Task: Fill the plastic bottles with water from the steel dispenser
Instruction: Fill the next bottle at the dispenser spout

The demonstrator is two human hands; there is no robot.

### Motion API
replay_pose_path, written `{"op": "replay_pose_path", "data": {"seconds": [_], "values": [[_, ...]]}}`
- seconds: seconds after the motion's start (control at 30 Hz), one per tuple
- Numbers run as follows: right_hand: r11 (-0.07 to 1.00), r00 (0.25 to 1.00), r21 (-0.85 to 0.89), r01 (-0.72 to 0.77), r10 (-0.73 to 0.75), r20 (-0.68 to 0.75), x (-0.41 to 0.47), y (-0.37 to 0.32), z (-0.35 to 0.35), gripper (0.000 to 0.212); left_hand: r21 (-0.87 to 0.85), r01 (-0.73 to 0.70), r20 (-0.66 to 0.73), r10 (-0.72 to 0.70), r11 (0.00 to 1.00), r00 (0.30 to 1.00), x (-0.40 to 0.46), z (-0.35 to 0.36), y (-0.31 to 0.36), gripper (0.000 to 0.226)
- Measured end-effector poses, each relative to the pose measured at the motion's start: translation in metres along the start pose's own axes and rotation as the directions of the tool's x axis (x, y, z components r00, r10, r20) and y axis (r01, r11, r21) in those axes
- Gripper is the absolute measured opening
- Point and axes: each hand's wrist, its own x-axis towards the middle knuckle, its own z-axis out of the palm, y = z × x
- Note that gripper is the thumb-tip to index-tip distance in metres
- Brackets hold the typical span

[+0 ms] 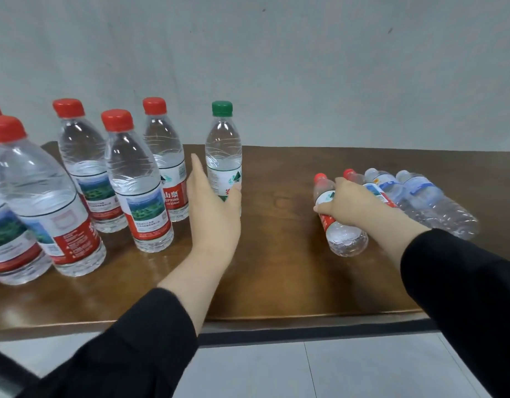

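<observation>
**Bottles on brown table: stock at hand**

Head view. Brown wooden table against a grey wall.
- Green-capped clear plastic bottle, upright, centre. Left hand wraps its lower body: thumb at 9 o'clock, fingers curled round the far side.
- Red-capped clear plastic bottle, lying flat, cap toward 11 o'clock. Right hand grips its labelled middle from above.
- Three more bottles lying flat just beside it at 3 o'clock: one red-capped, two blue-labelled.
- Six red-capped upright bottles grouped at 9 o'clock.
- Black sleeves on both arms.
</observation>
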Motion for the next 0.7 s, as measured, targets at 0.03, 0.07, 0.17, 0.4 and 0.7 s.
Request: {"op": "replay_pose_path", "data": {"seconds": [0.03, 0.07, 0.17, 0.4, 0.7], "values": [[0.999, 1.000, 0.050, -0.020, 0.019, 0.015, -0.004, -0.002, 0.000, 0.059, -0.001, -0.091, -0.028, 0.091, 0.996, 0.995, -0.015, -0.007, 0.001, 0.072], [0.992, 0.999, 0.122, -0.036, 0.033, 0.025, -0.009, -0.004, 0.000, 0.060, -0.008, -0.167, -0.012, 0.167, 0.986, 0.986, -0.029, -0.013, 0.002, 0.058], [0.875, 0.999, 0.483, -0.035, 0.030, 0.019, -0.032, -0.013, 0.005, 0.073, -0.055, -0.078, 0.276, 0.090, 0.995, 0.957, -0.052, -0.024, 0.006, 0.038], [0.225, 0.938, 0.968, -0.107, -0.299, 0.173, -0.127, -0.052, 0.011, 0.047, -0.086, 0.271, 0.695, -0.137, 0.959, 0.706, -0.059, -0.071, 0.034, 0.051], [0.704, 0.945, 0.637, 0.313, -0.300, -0.132, -0.222, -0.132, -0.050, 0.055, -0.021, 0.033, 0.605, -0.013, 0.999, 0.796, -0.095, -0.207, 0.023, 0.077]]}}
